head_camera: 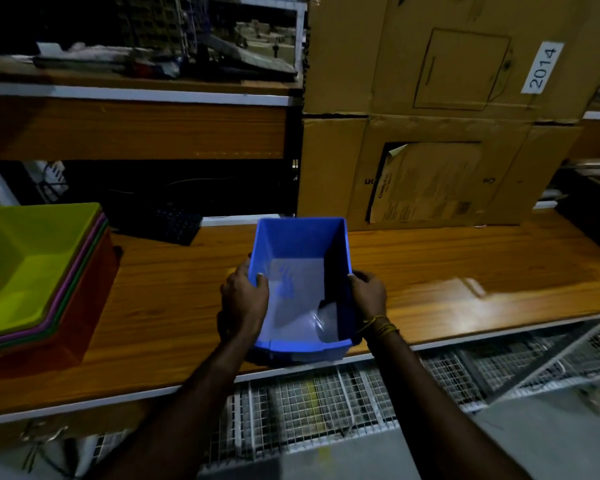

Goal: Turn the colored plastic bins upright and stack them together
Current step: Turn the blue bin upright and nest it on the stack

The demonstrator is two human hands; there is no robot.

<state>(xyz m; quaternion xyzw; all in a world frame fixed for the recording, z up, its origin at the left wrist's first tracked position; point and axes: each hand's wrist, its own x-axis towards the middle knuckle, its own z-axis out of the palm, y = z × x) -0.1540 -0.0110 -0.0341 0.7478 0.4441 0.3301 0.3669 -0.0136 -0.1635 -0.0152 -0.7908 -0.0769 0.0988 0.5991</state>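
A blue plastic bin (300, 244) stands upright, its opening facing up, near the front edge of the wooden shelf (430, 271). My left hand (245, 301) grips its left wall, with fingers over the rim. My right hand (368, 292) grips its right wall. At the far left of the shelf sits a stack of nested upright bins (32, 268), lime green on top, with pink, green and red-brown ones beneath.
Two large cardboard boxes (447, 133) stand stacked at the back right of the shelf. A dark keyboard (167, 221) lies behind the stack. A wooden upper shelf (132, 126) overhangs at the left. Wire mesh (326, 403) lies below the front edge.
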